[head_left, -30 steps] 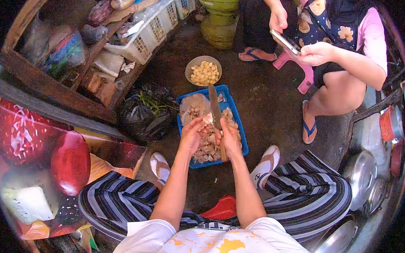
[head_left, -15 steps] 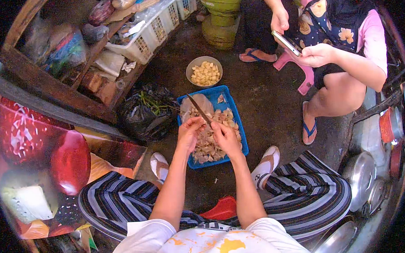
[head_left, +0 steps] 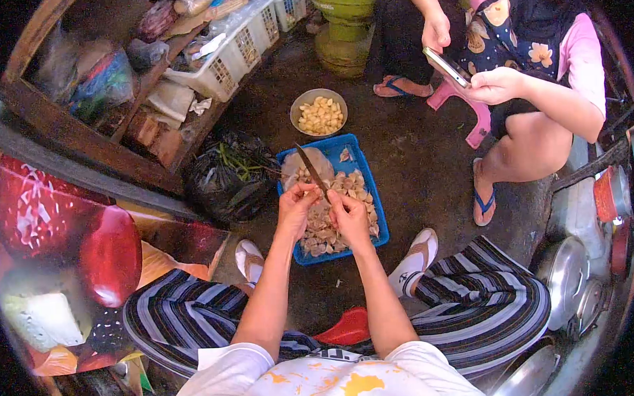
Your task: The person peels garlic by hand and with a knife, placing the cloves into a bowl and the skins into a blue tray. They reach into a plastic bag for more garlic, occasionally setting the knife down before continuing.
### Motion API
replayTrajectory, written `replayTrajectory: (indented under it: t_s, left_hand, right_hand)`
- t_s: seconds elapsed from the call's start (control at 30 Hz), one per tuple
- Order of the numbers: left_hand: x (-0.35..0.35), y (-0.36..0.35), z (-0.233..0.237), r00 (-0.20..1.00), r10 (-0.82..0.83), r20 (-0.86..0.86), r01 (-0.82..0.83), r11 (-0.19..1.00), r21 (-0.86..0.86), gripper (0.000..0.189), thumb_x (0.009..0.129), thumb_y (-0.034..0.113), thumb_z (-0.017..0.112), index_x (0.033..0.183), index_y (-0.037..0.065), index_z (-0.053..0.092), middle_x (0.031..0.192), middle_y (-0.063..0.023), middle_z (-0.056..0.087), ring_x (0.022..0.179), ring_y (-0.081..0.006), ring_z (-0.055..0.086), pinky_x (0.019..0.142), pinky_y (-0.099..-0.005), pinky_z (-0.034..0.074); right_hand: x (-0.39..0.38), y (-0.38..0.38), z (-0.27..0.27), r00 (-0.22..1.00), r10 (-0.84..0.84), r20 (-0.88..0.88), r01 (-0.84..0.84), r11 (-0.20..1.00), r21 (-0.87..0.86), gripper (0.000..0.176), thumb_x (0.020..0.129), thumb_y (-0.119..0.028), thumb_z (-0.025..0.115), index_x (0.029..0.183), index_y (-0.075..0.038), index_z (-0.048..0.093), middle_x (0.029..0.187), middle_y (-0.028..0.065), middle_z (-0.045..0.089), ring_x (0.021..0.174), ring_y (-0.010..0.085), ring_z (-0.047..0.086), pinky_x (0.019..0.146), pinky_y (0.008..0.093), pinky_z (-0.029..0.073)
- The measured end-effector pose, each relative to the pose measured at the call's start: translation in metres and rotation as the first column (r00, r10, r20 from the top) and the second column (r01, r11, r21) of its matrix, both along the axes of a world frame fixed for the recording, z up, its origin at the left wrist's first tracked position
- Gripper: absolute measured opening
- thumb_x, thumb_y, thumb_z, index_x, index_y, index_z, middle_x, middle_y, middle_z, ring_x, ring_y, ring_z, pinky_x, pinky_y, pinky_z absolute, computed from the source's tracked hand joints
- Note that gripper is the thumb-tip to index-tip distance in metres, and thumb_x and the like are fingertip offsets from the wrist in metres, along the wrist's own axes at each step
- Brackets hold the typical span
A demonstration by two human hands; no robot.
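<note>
My right hand (head_left: 350, 216) is closed around the handle of a knife (head_left: 311, 167), whose dark blade points up and to the left. Close beside it, my left hand (head_left: 295, 212) pinches a small garlic clove, mostly hidden by the fingers, against the knife's lower end. Both hands are above a blue tray (head_left: 383, 222) of unpeeled garlic cloves (head_left: 324, 239). A clear plastic bag (head_left: 317, 162) lies in the tray's upper left part. Just beyond the tray stands a metal bowl (head_left: 320, 134) of pale peeled cloves (head_left: 320, 116).
A black plastic bag (head_left: 228, 184) with green stalks sits left of the tray. At right, another person sits holding a phone (head_left: 447, 68). Green gas cylinders (head_left: 345, 27) stand at the back. White baskets (head_left: 223, 75) line the shelf; pot lids (head_left: 565, 279) are at right.
The knife and my right hand have shifted slightly, and the blade stands a little steeper. My left hand stays nearly in place. The other person barely moves.
</note>
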State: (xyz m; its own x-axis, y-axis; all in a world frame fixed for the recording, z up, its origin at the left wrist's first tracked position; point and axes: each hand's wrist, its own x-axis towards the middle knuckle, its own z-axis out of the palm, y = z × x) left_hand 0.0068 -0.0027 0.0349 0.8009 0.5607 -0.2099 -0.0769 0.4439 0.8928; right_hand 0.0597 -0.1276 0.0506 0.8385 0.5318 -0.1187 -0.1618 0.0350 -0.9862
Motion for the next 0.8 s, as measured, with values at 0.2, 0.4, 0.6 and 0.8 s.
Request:
replayTrajectory:
  t_s: [0.2, 0.4, 0.6, 0.8]
  left_hand:
    - [0.0, 0.005, -0.002, 0.998, -0.037, 0.045, 0.043, 0.99, -0.131, 0.009, 0.079, 0.004, 0.065, 0.087, 0.001, 0.061, 0.086, -0.0054, 0.062, 0.074, -0.0116, 0.057, 0.066, -0.0244, 0.045]
    - [-0.003, 0.007, 0.001, 0.995, -0.086, 0.044, 0.093, 0.976, -0.196, 0.013, 0.079, 0.004, 0.065, 0.091, 0.0, 0.062, 0.088, -0.0056, 0.063, 0.076, -0.0125, 0.058, 0.067, -0.0247, 0.046]
    - [0.001, -0.001, 0.004, 0.998, -0.059, -0.003, 0.058, 0.983, -0.176, 0.014, 0.078, 0.006, 0.067, 0.09, 0.002, 0.063, 0.088, -0.003, 0.063, 0.077, -0.0102, 0.058, 0.067, -0.0231, 0.046]
    - [0.003, -0.001, 0.0, 0.992, -0.061, -0.114, 0.054, 0.997, -0.059, 0.017, 0.076, 0.006, 0.069, 0.092, 0.005, 0.062, 0.087, -0.0012, 0.063, 0.071, -0.0068, 0.056, 0.064, -0.02, 0.045]
  right_hand:
    - [0.01, -0.008, 0.0, 0.951, 0.12, -0.284, -0.109, 0.993, 0.054, 0.039, 0.091, -0.038, 0.05, 0.067, -0.008, 0.054, 0.051, -0.0032, 0.045, 0.043, 0.0052, 0.04, 0.041, 0.021, 0.031]
    - [0.011, -0.009, -0.004, 0.963, 0.107, -0.246, -0.09, 0.993, 0.079, 0.04, 0.092, -0.038, 0.049, 0.065, -0.009, 0.053, 0.049, -0.0034, 0.044, 0.042, 0.0049, 0.04, 0.041, 0.021, 0.03]
    - [0.011, -0.01, -0.012, 0.976, 0.07, -0.205, -0.053, 0.994, 0.092, 0.038, 0.092, -0.037, 0.05, 0.066, -0.009, 0.054, 0.049, -0.0034, 0.044, 0.042, 0.0047, 0.04, 0.04, 0.0207, 0.029]
    - [0.01, -0.01, -0.006, 0.948, 0.017, -0.319, 0.014, 0.995, 0.094, 0.037, 0.091, -0.04, 0.049, 0.07, -0.01, 0.05, 0.051, -0.0028, 0.044, 0.044, 0.0067, 0.041, 0.042, 0.0212, 0.033]
